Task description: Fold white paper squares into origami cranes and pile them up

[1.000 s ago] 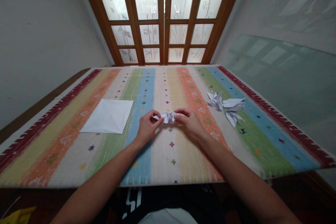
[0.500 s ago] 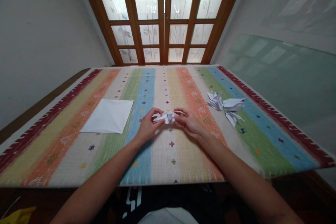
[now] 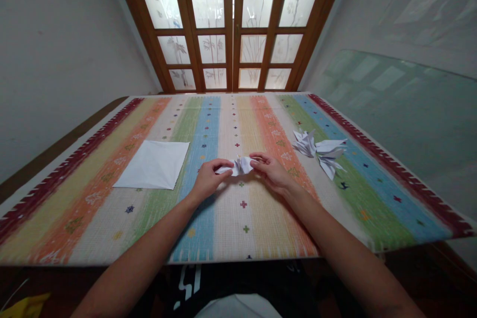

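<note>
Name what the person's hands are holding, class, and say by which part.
The left hand and right hand hold a folded white paper by its opposite ends, between their fingers.

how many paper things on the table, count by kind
flat white paper sheet: 1
folded paper piece held by the left hand and right hand: 1
pointy folded paper figures, lying together: 2
total: 4
</note>
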Available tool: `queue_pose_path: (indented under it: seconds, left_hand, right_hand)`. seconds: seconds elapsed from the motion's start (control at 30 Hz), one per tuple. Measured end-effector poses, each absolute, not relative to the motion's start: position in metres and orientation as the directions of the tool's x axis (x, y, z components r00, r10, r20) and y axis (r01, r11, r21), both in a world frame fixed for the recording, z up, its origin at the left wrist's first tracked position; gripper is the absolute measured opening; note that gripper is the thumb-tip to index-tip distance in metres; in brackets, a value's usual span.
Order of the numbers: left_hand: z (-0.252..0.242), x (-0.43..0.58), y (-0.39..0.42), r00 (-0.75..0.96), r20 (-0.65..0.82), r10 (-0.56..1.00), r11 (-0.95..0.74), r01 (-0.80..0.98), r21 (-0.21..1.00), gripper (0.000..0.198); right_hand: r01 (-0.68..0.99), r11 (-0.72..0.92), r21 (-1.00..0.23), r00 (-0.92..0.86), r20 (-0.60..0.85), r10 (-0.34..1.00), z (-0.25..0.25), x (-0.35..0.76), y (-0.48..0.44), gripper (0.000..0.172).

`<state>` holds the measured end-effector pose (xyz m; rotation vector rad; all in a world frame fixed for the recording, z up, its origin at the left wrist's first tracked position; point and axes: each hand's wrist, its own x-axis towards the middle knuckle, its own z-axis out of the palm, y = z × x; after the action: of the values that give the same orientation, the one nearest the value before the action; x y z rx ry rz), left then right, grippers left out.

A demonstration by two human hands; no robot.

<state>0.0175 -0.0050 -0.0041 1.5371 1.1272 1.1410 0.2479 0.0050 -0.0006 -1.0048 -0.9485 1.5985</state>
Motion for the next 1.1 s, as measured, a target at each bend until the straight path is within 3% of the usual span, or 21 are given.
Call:
queue_pose_path:
  seconds: [0.23,0.57,0.83,1.1]
  left_hand:
    - [-0.001,0.018,-0.006,0.144,0.101,0.984,-0.114,0.087,0.990,0.020]
    - [-0.002,0.023,-0.009,0.206,0.125,0.970,-0.149,0.104,0.983,0.024]
    - [0.001,0.021,-0.009,0.144,0.090,0.986,-0.100,0.064,0.993,0.026]
    - [0.001,0.021,-0.006,0.079,0.020,0.997,-0.010,-0.123,0.992,0.039]
  right_hand:
    - [-0.334,-0.281,-0.900,-0.259,-0.199,0.945,0.002,0.250,0.004,0.045]
    - [-0.278,-0.193,-0.941,-0.229,-0.130,0.965,0.000,0.239,0.001,0.024]
    - [-0.264,-0.227,-0.938,-0.276,-0.152,0.949,0.001,0.244,0.001,0.043]
    - [-0.403,-0.250,-0.881,-0.255,-0.154,0.955,0.001,0.247,0.006,0.051]
